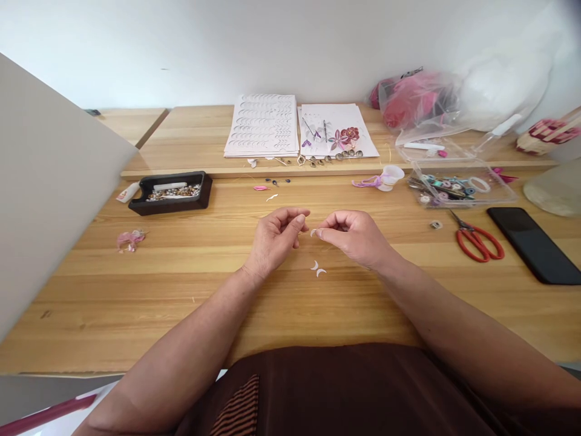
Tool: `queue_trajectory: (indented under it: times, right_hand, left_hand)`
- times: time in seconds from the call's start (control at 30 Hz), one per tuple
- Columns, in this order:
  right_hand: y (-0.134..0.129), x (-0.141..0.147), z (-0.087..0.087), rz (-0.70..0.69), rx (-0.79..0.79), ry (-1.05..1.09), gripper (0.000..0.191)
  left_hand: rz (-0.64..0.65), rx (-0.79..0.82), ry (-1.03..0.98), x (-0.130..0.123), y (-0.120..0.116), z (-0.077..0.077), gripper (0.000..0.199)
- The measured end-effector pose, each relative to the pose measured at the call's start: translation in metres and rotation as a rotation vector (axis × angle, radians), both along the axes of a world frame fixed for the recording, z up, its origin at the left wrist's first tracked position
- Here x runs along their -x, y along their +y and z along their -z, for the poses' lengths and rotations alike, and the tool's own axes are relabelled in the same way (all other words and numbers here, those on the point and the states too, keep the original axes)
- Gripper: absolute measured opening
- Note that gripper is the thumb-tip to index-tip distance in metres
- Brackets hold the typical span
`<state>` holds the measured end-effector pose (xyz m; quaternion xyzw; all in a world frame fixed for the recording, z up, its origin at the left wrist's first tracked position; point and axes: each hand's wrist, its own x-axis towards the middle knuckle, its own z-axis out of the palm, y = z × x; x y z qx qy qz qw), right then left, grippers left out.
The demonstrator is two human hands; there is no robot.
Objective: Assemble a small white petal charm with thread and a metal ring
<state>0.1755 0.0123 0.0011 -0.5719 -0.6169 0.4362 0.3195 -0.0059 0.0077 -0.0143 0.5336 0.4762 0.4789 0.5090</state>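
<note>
Over the middle of the wooden table, my right hand (356, 235) pinches a small white crescent-shaped piece (313, 232) between thumb and forefinger. My left hand (279, 236) is just left of it, thumb bent against the curled fingers; what it holds, if anything, is too fine to make out. Two more white crescent pieces (318, 269) lie on the table below my hands. Beyond my left hand are a thin white wavy strip (272, 197), a pink petal-like piece (261, 188) and several small dark pieces (278, 182).
Papers with rows of crescents (262, 127) and flower pieces (338, 130) lie on the raised shelf. A black tray of beads (170, 192) stands at left. At right are a clear box of thread spools (463, 184), red-handled scissors (479, 241), a phone (535, 244) and a small white cup (391, 177).
</note>
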Motion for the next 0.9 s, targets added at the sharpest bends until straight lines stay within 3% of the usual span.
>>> queue_trajectory:
  times: [0.3,0.5,0.63,0.9]
  right_hand:
    - [-0.0013,0.0017,-0.0006,-0.008,-0.009,-0.015,0.024]
    - [-0.0005,0.0011,-0.0007,-0.001,-0.008,-0.005,0.022]
    - [0.0003,0.0003,-0.0015,0.008,0.003,-0.003,0.020]
    - [0.0008,-0.0016,-0.0009,-0.008,-0.015,-0.006,0.013]
  left_hand:
    - [-0.037,-0.017,0.065,-0.0008,-0.0012,-0.0012,0.041]
    - [0.026,0.014,0.042,0.0013,-0.0002,-0.0006,0.029]
    - [0.078,0.050,0.118,0.0028,0.0004,-0.0027,0.037]
    - [0.097,0.033,0.166,0.0026,0.0022,0.0004,0.028]
